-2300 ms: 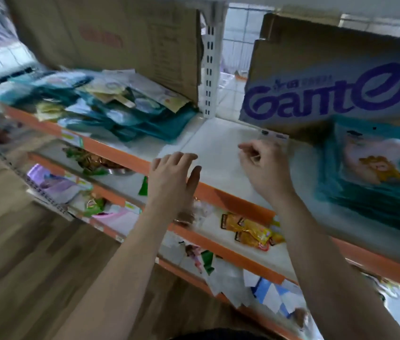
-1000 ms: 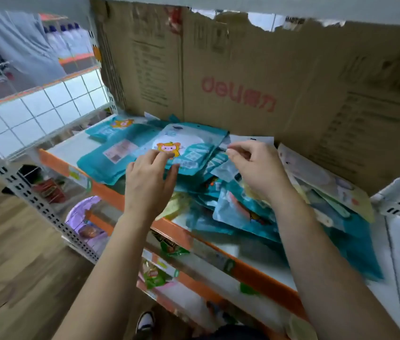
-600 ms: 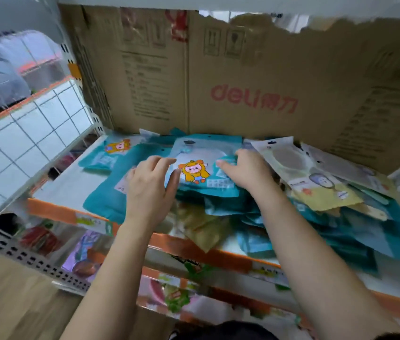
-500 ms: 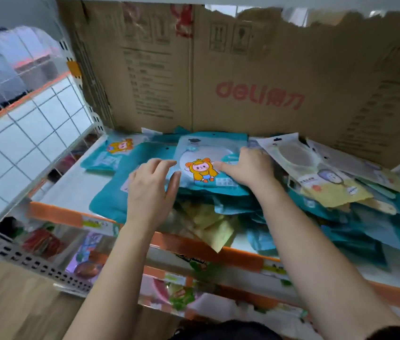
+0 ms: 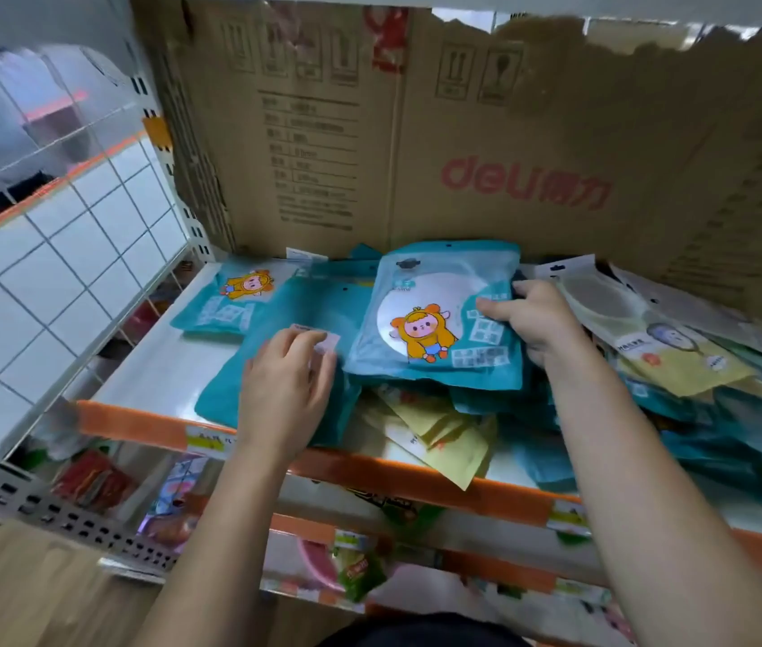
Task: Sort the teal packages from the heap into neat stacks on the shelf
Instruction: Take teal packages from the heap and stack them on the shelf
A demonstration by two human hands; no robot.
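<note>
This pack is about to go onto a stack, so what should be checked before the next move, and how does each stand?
Right hand grips cartoon package by its right edge: ok.
Left hand rests on face-down teal package: ok.
Cartoon package free of the heap: not ok, it lies on it.
Yellow package inside the shelf edge: not ok, it overhangs.
Only one pack gripped: cannot tell.

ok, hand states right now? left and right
Left hand: open, resting on the face-down teal pack.
Right hand: holding the cartoon pack by its right edge.
</note>
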